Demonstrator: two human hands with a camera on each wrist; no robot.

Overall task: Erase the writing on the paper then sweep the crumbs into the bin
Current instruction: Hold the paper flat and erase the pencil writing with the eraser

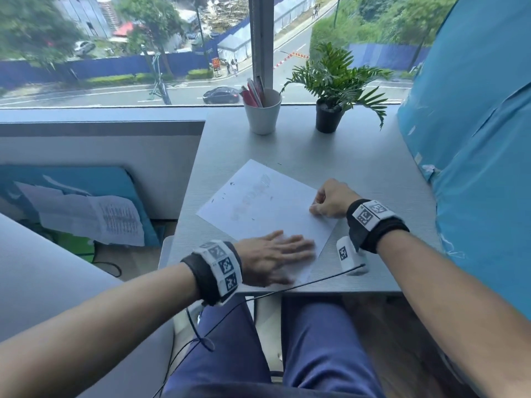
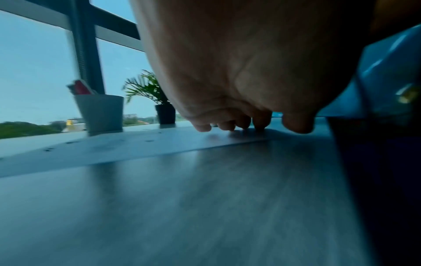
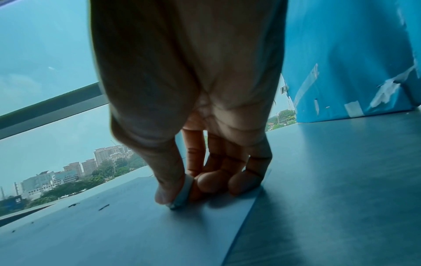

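A white sheet of paper [image 1: 258,208] lies slanted on the grey table [image 1: 373,168]; the writing on it is a faint grey smudge. Dark eraser crumbs [image 1: 232,183] are scattered over the sheet's far part and show again as crumbs [image 3: 103,207] in the right wrist view. My left hand [image 1: 287,248] lies flat on the near corner of the paper [image 2: 114,149], fingers straight and blurred. At the sheet's right edge my right hand [image 1: 319,202] is curled, and in the right wrist view thumb and forefinger pinch a small white eraser [image 3: 182,190] touching the paper [image 3: 114,234]. No bin is recognisable.
At the back of the table, by the window, stand a white cup of pens [image 1: 263,113] and a potted plant [image 1: 330,110]. A tall blue wrapped panel [image 1: 474,139] borders the table's right side. A cable [image 1: 287,288] crosses the front edge.
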